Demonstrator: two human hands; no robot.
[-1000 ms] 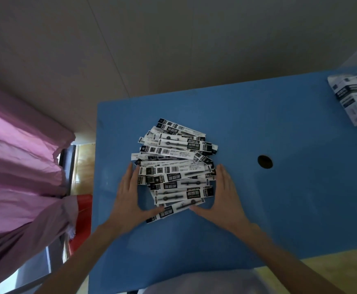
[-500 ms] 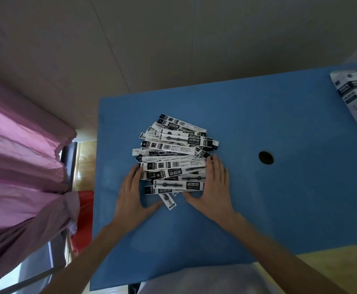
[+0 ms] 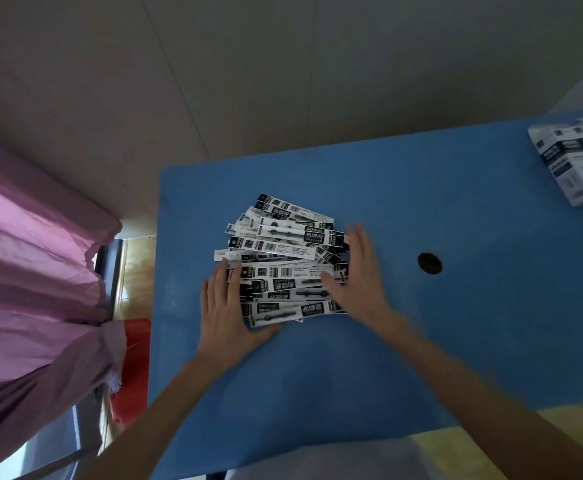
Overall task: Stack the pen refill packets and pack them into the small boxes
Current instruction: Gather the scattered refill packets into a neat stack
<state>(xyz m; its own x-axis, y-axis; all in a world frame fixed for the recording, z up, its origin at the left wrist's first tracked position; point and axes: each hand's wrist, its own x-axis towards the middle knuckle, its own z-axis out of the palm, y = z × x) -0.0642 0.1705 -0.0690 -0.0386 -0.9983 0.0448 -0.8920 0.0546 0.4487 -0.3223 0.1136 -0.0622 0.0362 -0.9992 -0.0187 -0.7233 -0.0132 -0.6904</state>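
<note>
My left hand [image 3: 226,306] lies flat, fingers straight, against the left ends of the pen refill packets [image 3: 285,261], which sprawl in a loose fan on the blue table [image 3: 404,341]. My right hand [image 3: 359,275] presses the opposite ends, fingers spread, so I can square them between my palms. The small boxes [image 3: 576,161] wait well apart at the far right corner.
</note>
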